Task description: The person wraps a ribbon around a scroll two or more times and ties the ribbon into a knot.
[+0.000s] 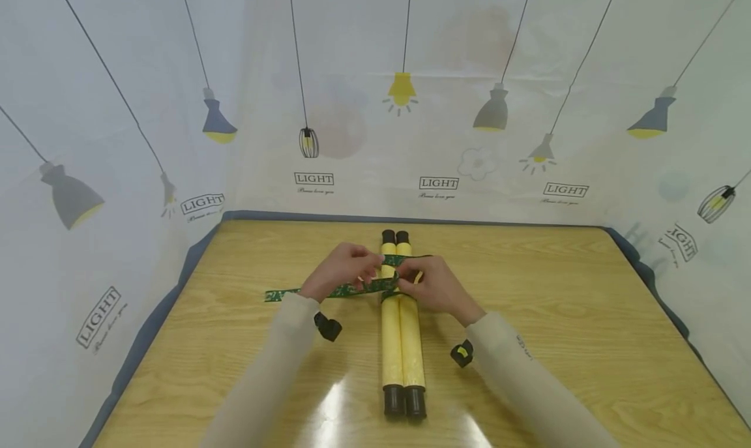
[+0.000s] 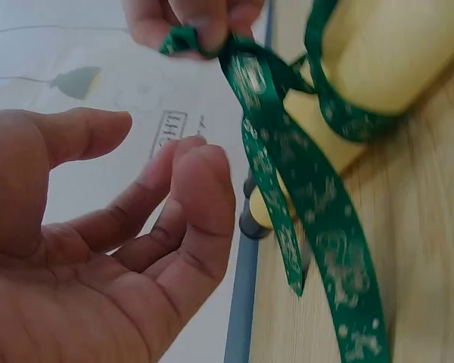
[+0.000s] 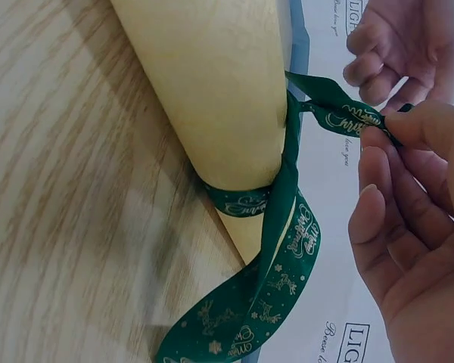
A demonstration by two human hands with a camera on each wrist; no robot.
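Observation:
Two yellow tubes with dark end caps lie side by side on the table. A green ribbon with a printed Christmas pattern is looped around them, and one tail stretches out to the left. Between thumb and index fingertip, my right hand pinches a short piece of the ribbon just over the tubes. My left hand hovers beside it, fingers loosely bent and thumb apart, holding nothing. Farther up the tubes, a second green band crosses them, partly hidden by the hands.
The wooden table is bordered by a blue-grey edge. Pale sheets printed with hanging lamps stand around its back and sides. A small black device sits by the left cuff, another by the right.

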